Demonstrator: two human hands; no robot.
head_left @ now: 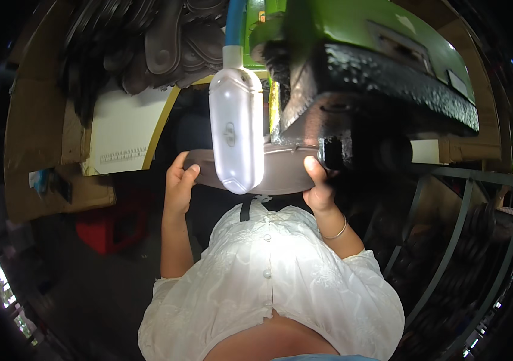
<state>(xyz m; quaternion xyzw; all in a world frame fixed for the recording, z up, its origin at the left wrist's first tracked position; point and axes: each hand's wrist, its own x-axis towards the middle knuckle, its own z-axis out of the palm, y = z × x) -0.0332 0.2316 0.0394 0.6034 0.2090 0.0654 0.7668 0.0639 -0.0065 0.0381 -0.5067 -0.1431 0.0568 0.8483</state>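
Note:
A long, flat brown shoe sole [289,172] lies crosswise in front of my body, below the head of a green and black machine [383,72]. My left hand [179,182] grips its left end, thumb on top. At the other end, my right hand [321,188] pinches the sole with the thumb up, close to the machine's dark lower parts. A lit white lamp [235,129] hangs over the sole and hides part of its middle. The spot where sole and machine come nearest is dark, so I cannot tell whether they touch.
Several brown soles [163,51] are heaped at the back left, above a white board [123,129] with a yellow edge. Cardboard [34,114] stands at far left, with a red stool [101,231] lower down. On the right is a metal rack [458,225] holding dark items.

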